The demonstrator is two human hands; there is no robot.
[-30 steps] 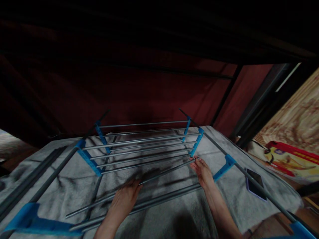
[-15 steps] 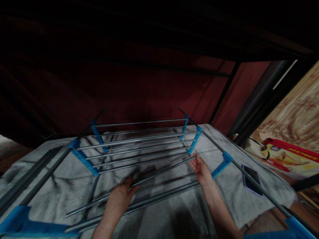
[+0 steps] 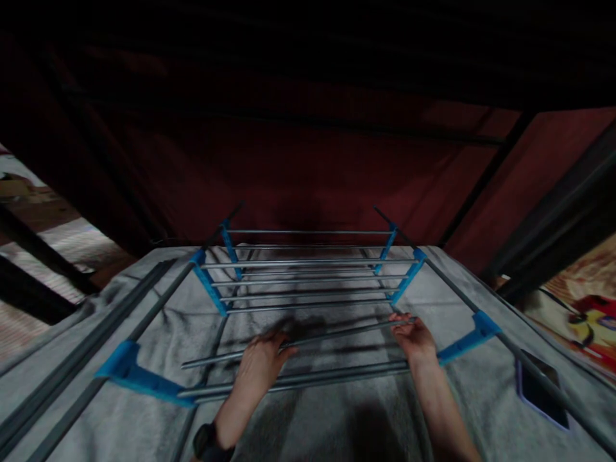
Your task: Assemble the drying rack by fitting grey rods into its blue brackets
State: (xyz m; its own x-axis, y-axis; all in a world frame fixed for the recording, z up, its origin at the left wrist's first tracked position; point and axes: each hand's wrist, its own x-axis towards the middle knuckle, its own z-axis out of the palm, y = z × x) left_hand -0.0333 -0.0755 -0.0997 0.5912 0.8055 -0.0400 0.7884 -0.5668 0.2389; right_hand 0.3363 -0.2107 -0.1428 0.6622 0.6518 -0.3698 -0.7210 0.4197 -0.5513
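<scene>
Loose rod [image 3: 298, 341] | left hand [image 3: 260, 366] grips middle | right hand [image 3: 414, 338] grips end | phone [image 3: 541, 389] dim, rail-crossed

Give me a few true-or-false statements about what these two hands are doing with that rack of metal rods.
1. Both hands hold one loose grey metal rod. True: the left hand and right hand each have a grip on it.
2. The grey metal drying rack with blue plastic brackets lies on a grey fuzzy blanket. True.
3. The rack's brackets are red. False: they are blue.
4. The dark flat phone lies left of the rack. False: it lies on the blanket at the right.
5. The left wrist is bare. False: it wears a dark wristband.
</scene>
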